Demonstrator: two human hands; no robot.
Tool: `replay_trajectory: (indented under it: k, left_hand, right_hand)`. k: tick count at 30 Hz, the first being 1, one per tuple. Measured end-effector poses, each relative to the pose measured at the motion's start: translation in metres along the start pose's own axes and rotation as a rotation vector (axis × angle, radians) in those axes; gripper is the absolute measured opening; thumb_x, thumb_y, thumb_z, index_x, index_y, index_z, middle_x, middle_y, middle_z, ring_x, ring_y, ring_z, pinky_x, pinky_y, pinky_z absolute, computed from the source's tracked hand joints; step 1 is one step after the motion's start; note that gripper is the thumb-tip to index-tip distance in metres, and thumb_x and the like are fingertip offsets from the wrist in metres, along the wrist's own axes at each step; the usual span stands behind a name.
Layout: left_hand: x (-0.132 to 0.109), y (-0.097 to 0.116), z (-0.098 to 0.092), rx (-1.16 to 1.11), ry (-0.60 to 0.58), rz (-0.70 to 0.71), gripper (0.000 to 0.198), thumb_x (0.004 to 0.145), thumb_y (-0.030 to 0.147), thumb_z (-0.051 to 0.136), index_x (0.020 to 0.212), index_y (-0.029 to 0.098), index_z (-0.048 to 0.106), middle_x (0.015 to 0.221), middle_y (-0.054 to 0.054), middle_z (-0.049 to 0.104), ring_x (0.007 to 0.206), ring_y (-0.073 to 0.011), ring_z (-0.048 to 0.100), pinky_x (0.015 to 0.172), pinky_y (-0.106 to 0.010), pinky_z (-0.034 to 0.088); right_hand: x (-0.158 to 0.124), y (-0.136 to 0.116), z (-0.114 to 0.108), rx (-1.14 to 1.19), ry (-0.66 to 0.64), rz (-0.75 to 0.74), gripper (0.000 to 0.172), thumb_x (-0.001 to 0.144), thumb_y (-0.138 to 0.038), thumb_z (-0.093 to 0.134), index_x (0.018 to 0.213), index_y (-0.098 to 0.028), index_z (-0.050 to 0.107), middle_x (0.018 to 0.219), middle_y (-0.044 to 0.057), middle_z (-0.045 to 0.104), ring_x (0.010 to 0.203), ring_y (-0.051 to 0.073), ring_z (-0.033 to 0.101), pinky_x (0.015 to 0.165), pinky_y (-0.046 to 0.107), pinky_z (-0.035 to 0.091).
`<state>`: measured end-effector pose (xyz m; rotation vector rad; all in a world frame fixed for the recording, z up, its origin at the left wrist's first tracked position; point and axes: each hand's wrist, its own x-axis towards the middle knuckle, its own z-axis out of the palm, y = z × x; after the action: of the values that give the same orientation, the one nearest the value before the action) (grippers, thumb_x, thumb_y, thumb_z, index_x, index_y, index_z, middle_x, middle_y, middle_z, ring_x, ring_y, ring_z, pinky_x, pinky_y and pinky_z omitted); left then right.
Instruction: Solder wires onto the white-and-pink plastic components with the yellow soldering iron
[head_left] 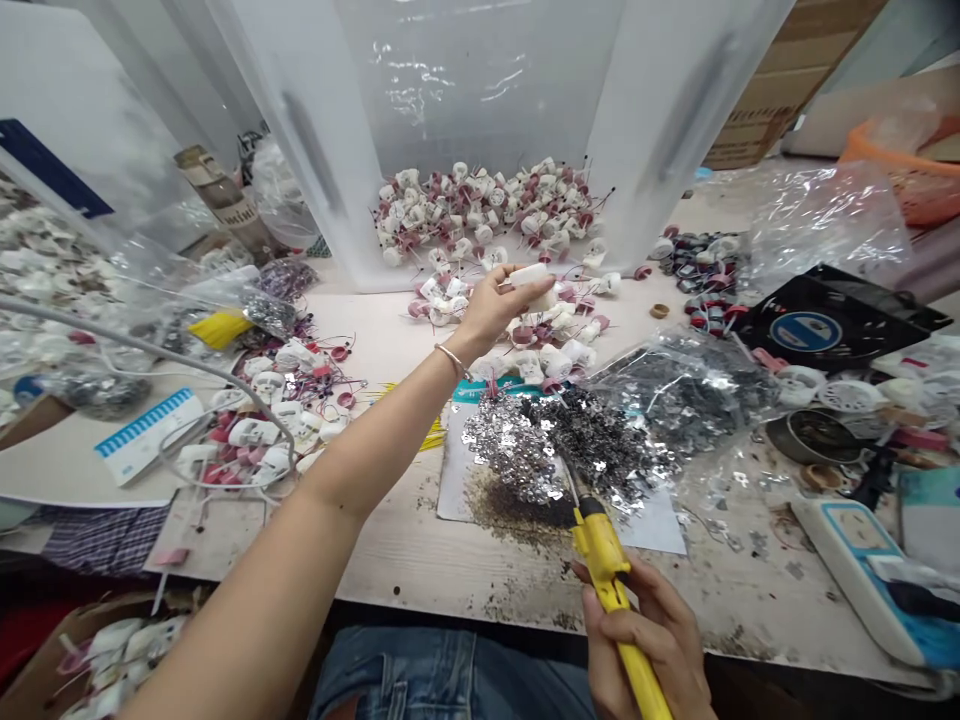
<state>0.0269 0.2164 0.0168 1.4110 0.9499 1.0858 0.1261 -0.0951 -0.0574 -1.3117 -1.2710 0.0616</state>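
My left hand reaches to the middle of the bench, its fingers closed on a white plastic part. Around and beneath it lie many small white and pink parts with thin wires. Near the front edge, my right hand grips a yellow soldering iron. The iron's thin metal tip points at a heap of small shiny metal pieces, silver on the left and darker on the right. Beneath this heap is a white sheet with brown grit scattered over it.
A translucent bin holding more white and pink parts stands behind. Wired parts and a grey cable are at left. On the right are a plastic bag of metal pieces, a round tin and a white-blue device.
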Motion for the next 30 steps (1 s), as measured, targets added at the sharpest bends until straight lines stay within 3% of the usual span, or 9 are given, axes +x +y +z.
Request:
replay_trajectory:
  k: [4, 7, 10, 13, 16, 19, 25, 27, 30]
  left_hand:
    - [0.001, -0.003, 0.009, 0.276, -0.218, -0.023, 0.038, 0.068, 0.026, 0.081, 0.097, 0.014, 0.059, 0.088, -0.008, 0.067, 0.082, -0.0219, 0.064, 0.074, -0.037, 0.053]
    - [0.005, -0.006, 0.011, 0.374, -0.261, -0.073, 0.039, 0.063, 0.027, 0.085, 0.089, 0.012, 0.061, 0.083, -0.01, 0.066, 0.084, -0.0267, 0.063, 0.074, -0.04, 0.052]
    - [0.02, 0.001, 0.007, 0.215, -0.126, -0.044, 0.032, 0.076, 0.03, 0.076, 0.096, 0.012, 0.058, 0.092, -0.011, 0.065, 0.089, -0.0253, 0.065, 0.074, -0.038, 0.052]
    - [0.035, 0.014, 0.0, -0.161, 0.201, 0.103, 0.021, 0.091, 0.03, 0.061, 0.102, 0.014, 0.053, 0.098, -0.008, 0.062, 0.091, -0.0181, 0.066, 0.077, -0.033, 0.052]
    - [0.029, 0.028, -0.008, -0.239, 0.344, 0.217, 0.024, 0.085, 0.027, 0.068, 0.1, 0.015, 0.052, 0.093, -0.004, 0.063, 0.084, -0.0136, 0.066, 0.072, -0.028, 0.053]
    - [-0.01, 0.045, -0.017, -0.022, 0.107, 0.137, 0.035, 0.077, 0.029, 0.076, 0.101, 0.014, 0.056, 0.089, -0.006, 0.065, 0.075, -0.0151, 0.067, 0.063, -0.029, 0.053]
    - [-0.118, 0.067, -0.027, 0.507, -0.709, -0.596, 0.032, 0.071, 0.041, 0.076, 0.084, 0.013, 0.066, 0.066, -0.006, 0.068, 0.051, -0.0161, 0.064, 0.045, -0.027, 0.046]
    - [-0.142, 0.055, -0.024, 0.634, -0.795, -0.737, 0.027, 0.07, 0.039, 0.075, 0.077, 0.015, 0.066, 0.061, -0.005, 0.068, 0.047, -0.017, 0.063, 0.043, -0.027, 0.045]
    - [-0.163, 0.03, -0.023, 0.827, -0.82, -0.655, 0.032, 0.07, 0.046, 0.073, 0.07, 0.015, 0.067, 0.057, -0.004, 0.065, 0.051, -0.0187, 0.062, 0.048, -0.028, 0.044]
  right_hand:
    - [0.001, -0.003, 0.001, 0.009, 0.024, 0.041, 0.021, 0.075, -0.004, 0.069, 0.066, -0.015, 0.054, 0.115, 0.007, 0.062, 0.086, 0.017, 0.071, 0.063, 0.026, 0.063]
    - [0.004, -0.007, 0.002, 0.02, 0.005, 0.038, 0.021, 0.074, -0.001, 0.069, 0.066, -0.016, 0.055, 0.114, 0.007, 0.062, 0.087, 0.018, 0.07, 0.064, 0.027, 0.063]
    - [0.004, -0.007, -0.001, 0.017, -0.004, 0.006, 0.021, 0.074, -0.002, 0.069, 0.066, -0.015, 0.055, 0.114, 0.008, 0.062, 0.085, 0.018, 0.071, 0.063, 0.027, 0.062]
    - [0.002, -0.004, -0.004, 0.008, -0.001, 0.015, 0.021, 0.073, -0.003, 0.07, 0.066, -0.016, 0.055, 0.115, 0.007, 0.061, 0.081, 0.017, 0.072, 0.061, 0.025, 0.062]
    - [0.003, -0.003, -0.005, 0.006, 0.009, 0.004, 0.022, 0.072, -0.001, 0.07, 0.067, -0.016, 0.055, 0.115, 0.006, 0.061, 0.083, 0.015, 0.071, 0.061, 0.023, 0.062]
    - [0.005, -0.004, -0.003, -0.001, 0.066, -0.011, 0.022, 0.074, -0.003, 0.071, 0.065, -0.016, 0.054, 0.112, 0.006, 0.063, 0.082, 0.015, 0.071, 0.058, 0.022, 0.061]
    - [0.011, -0.002, 0.002, 0.019, 0.098, 0.065, 0.025, 0.072, -0.004, 0.072, 0.064, -0.016, 0.051, 0.111, 0.005, 0.062, 0.086, 0.017, 0.071, 0.063, 0.027, 0.063]
    - [0.012, -0.002, 0.005, 0.048, 0.042, 0.037, 0.026, 0.072, 0.0, 0.07, 0.065, -0.016, 0.051, 0.112, 0.005, 0.061, 0.085, 0.015, 0.07, 0.063, 0.025, 0.063]
    - [0.013, -0.003, 0.012, 0.079, -0.054, -0.008, 0.024, 0.074, 0.002, 0.067, 0.068, -0.017, 0.053, 0.114, 0.005, 0.059, 0.084, 0.013, 0.07, 0.063, 0.022, 0.061]
